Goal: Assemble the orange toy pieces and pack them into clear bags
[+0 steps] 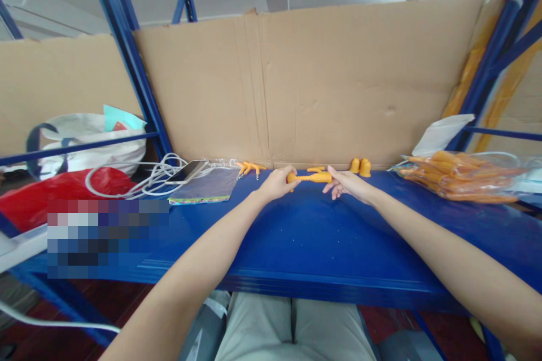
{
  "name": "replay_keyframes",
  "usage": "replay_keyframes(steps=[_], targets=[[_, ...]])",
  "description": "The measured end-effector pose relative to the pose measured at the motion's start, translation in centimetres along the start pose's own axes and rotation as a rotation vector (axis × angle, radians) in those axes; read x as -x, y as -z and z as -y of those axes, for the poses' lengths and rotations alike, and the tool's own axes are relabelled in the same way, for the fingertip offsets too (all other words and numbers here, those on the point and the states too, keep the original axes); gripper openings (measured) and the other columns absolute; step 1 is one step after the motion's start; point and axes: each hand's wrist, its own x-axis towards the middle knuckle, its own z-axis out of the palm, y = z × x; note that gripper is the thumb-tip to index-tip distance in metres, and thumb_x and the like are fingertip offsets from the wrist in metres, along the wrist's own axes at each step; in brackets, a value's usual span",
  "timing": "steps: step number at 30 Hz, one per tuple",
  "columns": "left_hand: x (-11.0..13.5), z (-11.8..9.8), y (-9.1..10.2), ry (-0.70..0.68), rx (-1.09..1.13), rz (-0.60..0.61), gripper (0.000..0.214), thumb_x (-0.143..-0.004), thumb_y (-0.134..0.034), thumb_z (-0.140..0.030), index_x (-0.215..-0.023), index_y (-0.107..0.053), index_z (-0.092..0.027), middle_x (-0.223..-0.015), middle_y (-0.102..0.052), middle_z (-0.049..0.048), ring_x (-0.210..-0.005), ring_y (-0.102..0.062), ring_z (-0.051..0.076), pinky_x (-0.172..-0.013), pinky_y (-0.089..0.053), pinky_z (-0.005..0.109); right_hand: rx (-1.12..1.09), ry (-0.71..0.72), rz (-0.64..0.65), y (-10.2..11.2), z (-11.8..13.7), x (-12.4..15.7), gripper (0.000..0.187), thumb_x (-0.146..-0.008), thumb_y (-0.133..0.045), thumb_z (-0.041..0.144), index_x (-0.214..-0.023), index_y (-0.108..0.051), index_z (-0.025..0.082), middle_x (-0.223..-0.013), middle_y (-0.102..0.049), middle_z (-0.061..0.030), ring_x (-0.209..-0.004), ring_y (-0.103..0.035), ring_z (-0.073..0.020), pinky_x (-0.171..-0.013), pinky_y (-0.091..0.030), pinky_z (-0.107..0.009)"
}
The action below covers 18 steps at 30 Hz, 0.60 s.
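Observation:
My left hand (pixel 277 185) pinches the left end of an orange plastic piece (pixel 312 177), which has a ribbed shaft and a thicker smooth right end. At that right end, my right hand (pixel 349 185) has its thumb above the piece and its fingers beneath, loosely closed around it. The piece lies about level, just above the blue shelf (pixel 296 242). Behind it is a small orange branched part (pixel 315 169). To the right stand orange dome-shaped caps (pixel 365 167). Left of my left hand lie orange-handled pieces (pixel 250 168) with metal spiral ends.
A clear bag of orange parts (pixel 461 177) lies at the right. A grey pouch (pixel 207 185), a phone (pixel 188 171), white cables (pixel 158 177) and a red bag (pixel 71 189) are at the left. A cardboard panel (pixel 339 84) stands behind, between blue posts (pixel 127 56).

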Motion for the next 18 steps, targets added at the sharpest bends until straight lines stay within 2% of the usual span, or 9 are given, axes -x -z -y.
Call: replay_keyframes(steps=[3,5,8,13,16,18], targets=[[0.0,0.2,-0.1,0.010,0.000,-0.005,0.012,-0.082,-0.060,-0.024,-0.090,-0.054,-0.018,-0.060,-0.063,-0.0045,-0.060,-0.062,0.012,-0.059,-0.043,0.021,-0.036,0.030,0.097,0.4,-0.1,0.2,0.033,-0.088,-0.055,0.043,-0.111,-0.054,0.019,-0.088,-0.072,-0.0088,-0.057,-0.064,-0.0126,-0.054,-0.053,-0.024],[0.0,0.2,-0.1,0.010,-0.009,-0.017,0.012,-0.081,-0.060,-0.024,-0.090,-0.054,-0.018,-0.060,-0.063,-0.0043,-0.060,-0.062,0.012,-0.059,-0.043,0.021,-0.028,0.064,0.128,0.6,-0.2,0.3,0.035,-0.086,-0.060,0.037,-0.116,-0.051,0.020,-0.092,-0.072,-0.0079,-0.060,-0.065,-0.0125,-0.059,-0.054,-0.025],[0.0,0.1,-0.1,0.004,-0.011,-0.029,0.013,-0.081,-0.060,-0.025,-0.090,-0.054,-0.018,-0.061,-0.064,-0.0043,-0.060,-0.062,0.012,-0.059,-0.042,0.021,-0.007,0.105,0.116,0.6,-0.2,0.3,0.031,-0.087,-0.057,0.042,-0.106,-0.055,0.017,-0.081,-0.071,-0.0075,-0.051,-0.060,-0.0109,-0.052,-0.052,-0.024],[0.1,0.1,-0.1,0.001,-0.002,-0.028,0.015,-0.082,-0.060,-0.027,-0.093,-0.054,-0.018,-0.062,-0.064,-0.0038,-0.058,-0.061,0.012,-0.057,-0.042,0.021,0.020,0.069,0.025,0.2,0.5,0.5,0.043,-0.085,-0.054,0.056,-0.088,-0.060,0.013,-0.054,-0.063,-0.0042,-0.032,-0.043,-0.0071,-0.031,-0.034,-0.021],[0.1,0.1,-0.1,0.000,-0.003,-0.026,0.015,-0.082,-0.059,-0.027,-0.092,-0.054,-0.017,-0.061,-0.063,-0.0041,-0.057,-0.059,0.012,-0.056,-0.040,0.020,0.034,0.030,-0.010,-0.1,0.8,0.6,0.048,-0.084,-0.052,0.060,-0.077,-0.059,0.013,-0.045,-0.057,-0.0024,-0.029,-0.039,-0.0063,-0.028,-0.030,-0.020],[0.0,0.2,-0.1,-0.003,0.006,-0.023,0.014,-0.082,-0.059,-0.026,-0.091,-0.054,-0.017,-0.061,-0.063,-0.0042,-0.057,-0.059,0.011,-0.056,-0.040,0.020,0.043,0.014,-0.017,-0.1,0.8,0.6,0.049,-0.084,-0.051,0.061,-0.073,-0.058,0.014,-0.046,-0.056,-0.0026,-0.029,-0.040,-0.0063,-0.028,-0.031,-0.020]])
